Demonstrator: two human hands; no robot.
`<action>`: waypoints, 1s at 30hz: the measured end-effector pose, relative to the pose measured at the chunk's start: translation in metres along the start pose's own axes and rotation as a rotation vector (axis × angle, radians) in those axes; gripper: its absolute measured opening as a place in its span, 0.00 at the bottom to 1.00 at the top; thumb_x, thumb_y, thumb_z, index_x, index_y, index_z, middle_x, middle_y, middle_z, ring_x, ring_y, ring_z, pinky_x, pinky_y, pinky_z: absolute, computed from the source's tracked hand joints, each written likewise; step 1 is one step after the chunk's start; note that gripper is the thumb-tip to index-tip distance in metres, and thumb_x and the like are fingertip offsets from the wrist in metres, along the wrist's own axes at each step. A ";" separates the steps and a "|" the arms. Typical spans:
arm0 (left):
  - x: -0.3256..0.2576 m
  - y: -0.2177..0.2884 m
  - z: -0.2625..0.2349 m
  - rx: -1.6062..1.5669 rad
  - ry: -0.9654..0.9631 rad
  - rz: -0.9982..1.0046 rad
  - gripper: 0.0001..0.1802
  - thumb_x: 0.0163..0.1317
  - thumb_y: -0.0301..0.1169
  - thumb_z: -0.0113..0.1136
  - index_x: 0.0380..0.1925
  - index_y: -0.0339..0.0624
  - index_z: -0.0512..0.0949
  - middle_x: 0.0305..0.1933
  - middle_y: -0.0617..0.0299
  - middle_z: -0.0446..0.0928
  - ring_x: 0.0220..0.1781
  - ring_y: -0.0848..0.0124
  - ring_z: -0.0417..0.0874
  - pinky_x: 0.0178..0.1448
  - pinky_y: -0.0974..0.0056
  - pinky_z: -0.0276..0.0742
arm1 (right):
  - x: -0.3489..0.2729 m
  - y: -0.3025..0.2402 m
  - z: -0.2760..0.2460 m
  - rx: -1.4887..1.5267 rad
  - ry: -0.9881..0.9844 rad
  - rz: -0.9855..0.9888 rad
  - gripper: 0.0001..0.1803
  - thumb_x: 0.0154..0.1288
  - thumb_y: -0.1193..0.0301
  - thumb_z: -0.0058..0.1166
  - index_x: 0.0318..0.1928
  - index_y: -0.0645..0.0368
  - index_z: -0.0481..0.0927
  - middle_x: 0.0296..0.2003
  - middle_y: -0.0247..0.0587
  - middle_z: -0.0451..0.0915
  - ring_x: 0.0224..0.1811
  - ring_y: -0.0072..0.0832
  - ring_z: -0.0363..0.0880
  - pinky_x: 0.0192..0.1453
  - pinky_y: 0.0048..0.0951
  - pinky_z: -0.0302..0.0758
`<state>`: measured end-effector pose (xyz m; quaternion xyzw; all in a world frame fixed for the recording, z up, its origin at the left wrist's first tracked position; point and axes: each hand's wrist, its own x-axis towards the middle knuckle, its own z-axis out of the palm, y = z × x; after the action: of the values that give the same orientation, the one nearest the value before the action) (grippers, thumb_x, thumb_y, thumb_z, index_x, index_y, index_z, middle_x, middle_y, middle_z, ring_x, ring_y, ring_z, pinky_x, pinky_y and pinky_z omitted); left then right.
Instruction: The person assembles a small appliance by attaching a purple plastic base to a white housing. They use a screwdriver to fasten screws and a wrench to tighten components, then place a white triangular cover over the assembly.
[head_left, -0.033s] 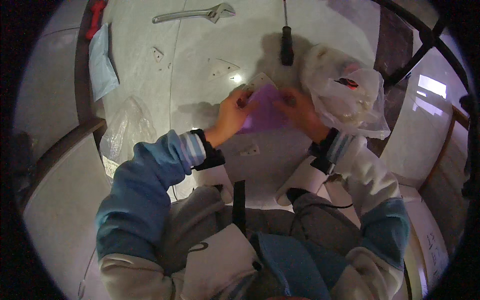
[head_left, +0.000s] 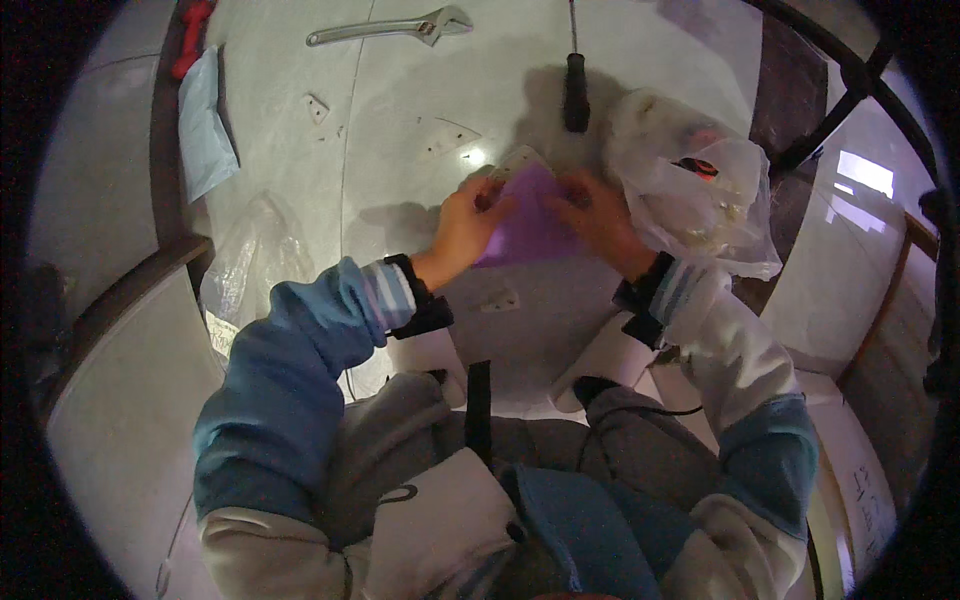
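The purple piece (head_left: 535,222) lies between my hands, its tip pointing away from me. My left hand (head_left: 465,225) pinches its left edge and my right hand (head_left: 605,225) its right, fingers curled nearly closed. Past its tip shows what may be a pale plate (head_left: 521,157), dimly lit. Beyond it lies the screwdriver (head_left: 575,95); to its right, a plastic bag (head_left: 690,195).

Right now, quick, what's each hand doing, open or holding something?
Left hand: closed, holding the left side of the purple sheet.
Right hand: closed, holding its right side.
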<state>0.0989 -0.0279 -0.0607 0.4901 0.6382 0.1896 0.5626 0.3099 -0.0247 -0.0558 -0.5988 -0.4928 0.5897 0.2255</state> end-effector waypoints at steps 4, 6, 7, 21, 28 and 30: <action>0.012 -0.011 0.006 -0.053 0.119 0.111 0.12 0.57 0.32 0.64 0.39 0.38 0.79 0.33 0.57 0.78 0.32 0.71 0.76 0.35 0.66 0.72 | 0.019 -0.009 0.004 -0.146 0.035 0.094 0.20 0.60 0.63 0.62 0.48 0.61 0.76 0.43 0.43 0.81 0.45 0.31 0.80 0.50 0.32 0.75; 0.015 -0.013 0.009 0.070 0.225 0.236 0.12 0.59 0.32 0.64 0.41 0.39 0.79 0.31 0.59 0.78 0.31 0.72 0.75 0.34 0.65 0.71 | 0.024 -0.013 0.005 -0.187 0.063 0.085 0.19 0.59 0.64 0.62 0.45 0.63 0.76 0.39 0.45 0.80 0.42 0.33 0.79 0.47 0.33 0.75; 0.017 -0.013 0.008 0.173 0.273 0.320 0.13 0.58 0.33 0.64 0.41 0.40 0.80 0.31 0.58 0.78 0.32 0.69 0.76 0.35 0.64 0.72 | 0.026 -0.013 0.006 -0.195 0.076 0.037 0.18 0.58 0.65 0.62 0.43 0.65 0.76 0.37 0.46 0.80 0.40 0.34 0.79 0.45 0.34 0.75; 0.003 -0.008 -0.009 0.334 0.135 0.205 0.15 0.56 0.35 0.63 0.43 0.45 0.78 0.37 0.58 0.75 0.38 0.62 0.78 0.40 0.58 0.75 | 0.034 -0.012 0.011 -0.295 0.111 0.030 0.17 0.59 0.64 0.61 0.42 0.64 0.76 0.36 0.49 0.80 0.39 0.40 0.79 0.44 0.37 0.75; 0.000 -0.012 -0.009 0.374 0.231 0.294 0.17 0.57 0.32 0.63 0.47 0.43 0.77 0.34 0.56 0.76 0.33 0.61 0.76 0.38 0.62 0.74 | 0.032 -0.018 0.014 -0.331 0.094 0.059 0.18 0.60 0.61 0.60 0.39 0.64 0.75 0.35 0.52 0.79 0.38 0.45 0.79 0.43 0.39 0.74; -0.001 -0.013 -0.004 0.358 0.259 0.274 0.16 0.57 0.32 0.62 0.47 0.44 0.77 0.34 0.56 0.76 0.33 0.61 0.76 0.38 0.61 0.74 | 0.033 -0.017 0.015 -0.331 0.119 0.013 0.18 0.60 0.60 0.59 0.38 0.64 0.75 0.35 0.53 0.79 0.39 0.46 0.78 0.43 0.41 0.74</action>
<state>0.0897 -0.0327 -0.0692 0.6354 0.6560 0.2089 0.3496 0.2842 0.0056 -0.0601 -0.6649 -0.5650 0.4654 0.1488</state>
